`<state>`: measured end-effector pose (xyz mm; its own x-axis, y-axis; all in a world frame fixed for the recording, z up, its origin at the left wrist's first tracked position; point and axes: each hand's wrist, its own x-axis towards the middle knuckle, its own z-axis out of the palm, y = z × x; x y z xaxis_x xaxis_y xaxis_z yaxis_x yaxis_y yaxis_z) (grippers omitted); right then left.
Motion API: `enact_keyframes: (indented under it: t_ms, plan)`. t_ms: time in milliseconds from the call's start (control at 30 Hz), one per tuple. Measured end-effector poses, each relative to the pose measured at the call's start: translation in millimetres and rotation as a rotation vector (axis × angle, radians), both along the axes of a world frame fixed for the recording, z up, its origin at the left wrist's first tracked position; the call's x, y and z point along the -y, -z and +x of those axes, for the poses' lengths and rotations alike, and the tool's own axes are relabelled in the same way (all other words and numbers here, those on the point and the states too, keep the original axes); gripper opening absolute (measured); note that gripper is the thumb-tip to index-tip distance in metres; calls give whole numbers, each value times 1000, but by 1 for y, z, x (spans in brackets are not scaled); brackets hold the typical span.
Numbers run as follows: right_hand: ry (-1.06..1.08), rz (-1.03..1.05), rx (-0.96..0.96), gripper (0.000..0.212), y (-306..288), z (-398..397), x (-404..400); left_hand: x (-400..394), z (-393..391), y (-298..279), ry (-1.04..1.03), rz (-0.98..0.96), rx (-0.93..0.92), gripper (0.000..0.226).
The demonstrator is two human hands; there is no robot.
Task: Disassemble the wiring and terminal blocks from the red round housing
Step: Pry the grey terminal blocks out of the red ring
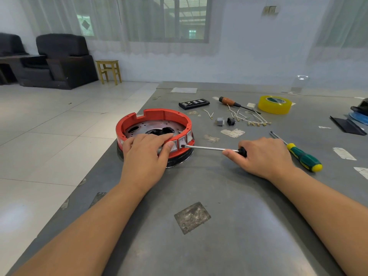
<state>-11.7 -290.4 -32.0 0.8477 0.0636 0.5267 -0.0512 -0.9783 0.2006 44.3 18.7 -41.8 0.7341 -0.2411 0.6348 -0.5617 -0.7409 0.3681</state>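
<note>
The red round housing [159, 116] sits near the left edge of the grey table [219, 196], with a metal plate inside and grey rocker switches [182, 142] set in its near wall. My left hand [146, 152] grips the housing's near rim, thumb pressed on one switch. A screwdriver [211, 148] with a black handle is held in my right hand [264, 156]; its tip touches the edge of the middle switch. Removed white wires with brass terminals [251, 118], a grey block [220, 121] and a black socket [231, 121] lie behind.
A green-yellow screwdriver [302, 156] lies right of my right hand. Further back are an orange-handled screwdriver [231, 102], a black bit case [194, 103], a yellow tape roll [274, 104] and dark items [356, 118] at the right edge. The table's left edge drops to tiled floor.
</note>
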Motion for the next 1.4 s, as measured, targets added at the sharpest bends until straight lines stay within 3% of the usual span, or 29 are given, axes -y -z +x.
enact_keyframes:
  t_ms: [933, 1133, 1400]
  plan:
    - [85, -88, 38, 89, -2, 21, -14, 2, 2, 0, -3, -6, -67, 30]
    - [54, -39, 90, 63, -1, 43, -19, 1, 0, 0, 75, -37, -100, 43]
    - [71, -12, 120, 58, 3, 74, -19, 1, 1, 1, 85, -27, -118, 44]
